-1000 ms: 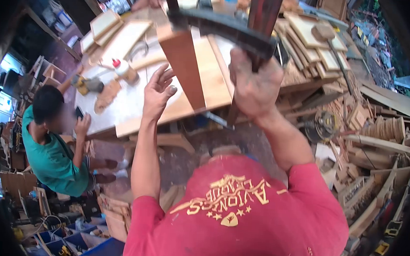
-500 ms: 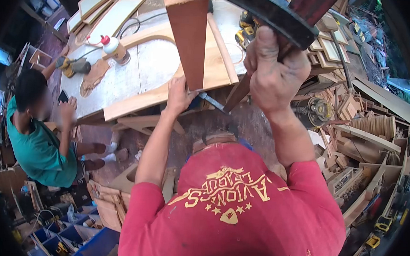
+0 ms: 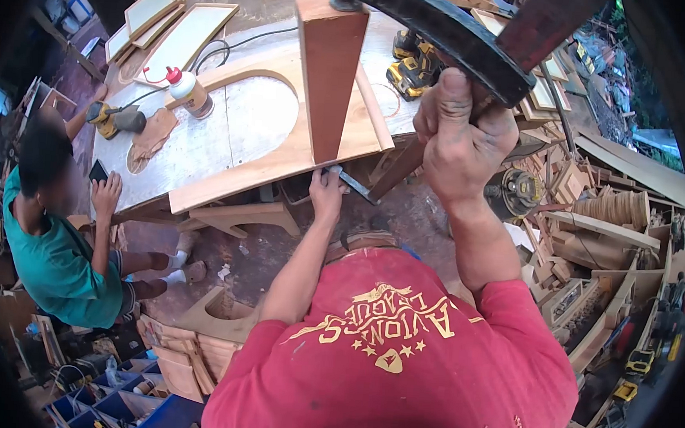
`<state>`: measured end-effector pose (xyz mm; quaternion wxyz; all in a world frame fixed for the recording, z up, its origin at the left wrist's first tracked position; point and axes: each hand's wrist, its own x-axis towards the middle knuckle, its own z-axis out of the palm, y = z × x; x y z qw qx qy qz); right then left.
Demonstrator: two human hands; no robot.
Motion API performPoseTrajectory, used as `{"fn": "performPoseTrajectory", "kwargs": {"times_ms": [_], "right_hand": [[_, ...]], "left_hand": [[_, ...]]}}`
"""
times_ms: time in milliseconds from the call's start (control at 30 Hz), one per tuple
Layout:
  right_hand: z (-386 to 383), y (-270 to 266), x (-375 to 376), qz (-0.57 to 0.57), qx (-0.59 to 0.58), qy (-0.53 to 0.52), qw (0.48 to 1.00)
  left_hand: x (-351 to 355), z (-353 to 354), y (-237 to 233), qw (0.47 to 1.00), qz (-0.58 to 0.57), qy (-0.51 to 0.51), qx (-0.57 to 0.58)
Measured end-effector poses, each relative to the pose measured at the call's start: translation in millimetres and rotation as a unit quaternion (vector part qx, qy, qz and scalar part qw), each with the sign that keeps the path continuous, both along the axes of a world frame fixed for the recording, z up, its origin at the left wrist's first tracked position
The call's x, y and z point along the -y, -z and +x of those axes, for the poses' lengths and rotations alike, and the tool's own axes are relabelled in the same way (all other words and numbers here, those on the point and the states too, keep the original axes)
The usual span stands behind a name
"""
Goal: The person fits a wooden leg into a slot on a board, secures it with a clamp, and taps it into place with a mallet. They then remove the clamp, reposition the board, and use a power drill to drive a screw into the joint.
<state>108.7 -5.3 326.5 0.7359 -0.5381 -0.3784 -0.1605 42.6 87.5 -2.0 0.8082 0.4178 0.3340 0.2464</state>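
Head view puts the upright wooden block (image 3: 329, 80) at the front edge of the workbench (image 3: 206, 139), its lower end on the pale board (image 3: 235, 174). Spanning its height is the clamp (image 3: 436, 31), with the round foot (image 3: 345, 4) at the block's top and the lower arm (image 3: 356, 186) angled in by the board's edge. My right hand (image 3: 464, 143) is closed round the clamp's bar just below the black upper arm, thumb up; my left hand (image 3: 326, 196) has its fingers drawn together at the inner end of that lower arm, near the block's base. I can't tell whether the lower end bears on the wood. To my mind, good work here means carrying the weight with my right and guiding the low end with my left, both ends lined up through the block so that pressure doesn't tip it. Fingertips want to be clear of the pinch before any force goes on, and the block's foot watched for creeping. Farther out, a curved wooden piece (image 3: 265, 68) lies behind the board, the red-capped bottle (image 3: 190, 95) stands beyond, and a person in a green shirt (image 3: 62, 252) is at the bench's left end.
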Motion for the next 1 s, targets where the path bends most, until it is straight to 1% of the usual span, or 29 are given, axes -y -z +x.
{"fn": "performPoseTrajectory", "kwargs": {"times_ms": [67,100,167,300,400,433,533,633,700,800,833,867,933,1000], "right_hand": [[-3.6,-1.1,-1.7,0.006,-0.009,0.003,1.0],[-6.2,-2.5,-3.7,0.011,-0.015,0.005,1.0],[-5.9,-2.6,-2.5,0.011,-0.009,0.0,1.0],[-12.4,-6.8,-3.2,0.003,-0.017,-0.01,1.0],[-16.7,-6.1,-4.5,0.004,-0.023,-0.022,0.999],[-18.8,-5.0,-4.6,0.002,-0.028,-0.026,0.999],[-22.6,-5.7,-4.0,-0.011,-0.03,-0.027,0.999],[-24.6,-4.0,-5.2,-0.03,-0.021,-0.019,0.999],[-30.1,-7.3,-5.4,-0.043,-0.026,-0.027,0.998],[-38.4,-11.3,-7.1,-0.03,-0.063,-0.046,0.996],[-37.9,-12.0,-6.6,-0.034,-0.043,-0.028,0.998],[-35.5,-11.9,-7.6,-0.034,-0.036,-0.035,0.998],[-33.4,-9.2,-5.5,-0.043,-0.034,-0.042,0.998],[-33.7,-6.2,-2.2,-0.06,-0.04,-0.043,0.996]], "left_hand": [[1.5,7.8,13.5,0.999,0.016,-0.008,-0.035],[-0.9,8.0,17.2,0.999,-0.031,0.006,0.024],[0.7,10.9,26.1,0.998,-0.046,-0.007,0.032],[1.3,11.4,22.8,0.996,-0.082,-0.016,0.041],[-1.1,9.9,20.3,0.992,-0.116,-0.003,0.041],[-3.4,9.8,19.0,0.992,-0.123,0.004,0.014],[-8.0,7.6,22.2,0.99,-0.13,0.023,0.054],[-18.1,4.4,24.0,0.992,-0.101,0.064,0.046],[-18.9,3.0,22.1,0.993,-0.092,0.064,0.025],[-21.5,1.7,9.9,0.995,-0.068,0.076,-0.01],[-20.3,-0.3,7.1,0.995,-0.057,0.082,-0.019],[-22.6,-0.8,9.7,0.995,-0.028,0.09,-0.032],[-24.1,-7.7,-0.9,0.99,0.036,0.114,-0.07],[-37.2,-15.1,15.3,0.961,0.151,0.189,-0.133]]}}
